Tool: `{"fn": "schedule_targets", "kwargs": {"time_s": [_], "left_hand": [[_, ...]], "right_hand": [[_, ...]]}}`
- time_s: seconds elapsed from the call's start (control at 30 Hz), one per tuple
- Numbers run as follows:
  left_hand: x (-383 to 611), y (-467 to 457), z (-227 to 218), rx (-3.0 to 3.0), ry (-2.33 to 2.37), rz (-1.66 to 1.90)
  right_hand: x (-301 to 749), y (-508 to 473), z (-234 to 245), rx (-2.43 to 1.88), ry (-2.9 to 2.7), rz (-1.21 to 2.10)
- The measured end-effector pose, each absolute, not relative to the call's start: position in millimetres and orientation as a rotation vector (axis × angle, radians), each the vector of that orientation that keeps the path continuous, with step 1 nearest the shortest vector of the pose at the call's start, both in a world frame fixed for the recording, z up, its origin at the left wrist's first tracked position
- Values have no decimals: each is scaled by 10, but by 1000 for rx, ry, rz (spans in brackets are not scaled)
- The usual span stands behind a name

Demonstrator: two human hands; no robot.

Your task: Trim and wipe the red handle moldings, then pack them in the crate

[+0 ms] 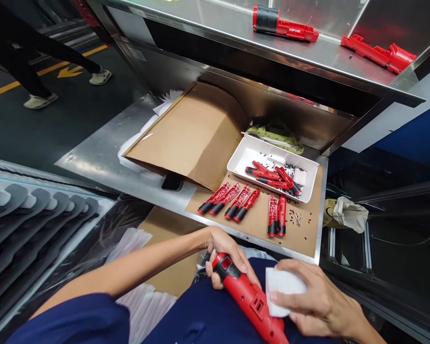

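My left hand grips a red and black power tool housing near its black-and-red end, holding it over my lap. My right hand holds a white cleaning pad against the red housing. Beyond my hands, a brown cardboard sheet carries several red-and-black tool parts in a row, plus scattered small black screws. A white tray behind them holds more red parts and black screws.
A steel shelf above holds red housings. A folded cardboard box and a black phone lie on the steel bench. A person's legs stand on the floor at upper left. Grey moulded pieces are stacked at left.
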State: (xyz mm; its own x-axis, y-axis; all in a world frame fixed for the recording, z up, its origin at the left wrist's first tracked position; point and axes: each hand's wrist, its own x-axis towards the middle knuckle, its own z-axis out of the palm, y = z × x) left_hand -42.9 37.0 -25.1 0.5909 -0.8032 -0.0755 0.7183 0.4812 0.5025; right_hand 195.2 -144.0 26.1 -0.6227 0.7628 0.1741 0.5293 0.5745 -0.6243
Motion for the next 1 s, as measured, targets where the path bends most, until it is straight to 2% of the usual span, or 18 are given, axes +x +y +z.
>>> {"fn": "schedule_targets", "kwargs": {"time_s": [0.43,0.7,0.87,1.0], "left_hand": [[-412,405,-217,652,-303,-912],[-409,387,-199,624,-363,-865],[-428,400,-173,655,-265,-920],[-438,400,-154,715,-205,-933]], "right_hand": [[1941,-1413,334,-942,-2291,818],[1990,-1399,358,-929,-2288,1152],[1926,-1305,419,-892,-2071,1450],[1880,-1245,424,-834,-1996,1511]]}}
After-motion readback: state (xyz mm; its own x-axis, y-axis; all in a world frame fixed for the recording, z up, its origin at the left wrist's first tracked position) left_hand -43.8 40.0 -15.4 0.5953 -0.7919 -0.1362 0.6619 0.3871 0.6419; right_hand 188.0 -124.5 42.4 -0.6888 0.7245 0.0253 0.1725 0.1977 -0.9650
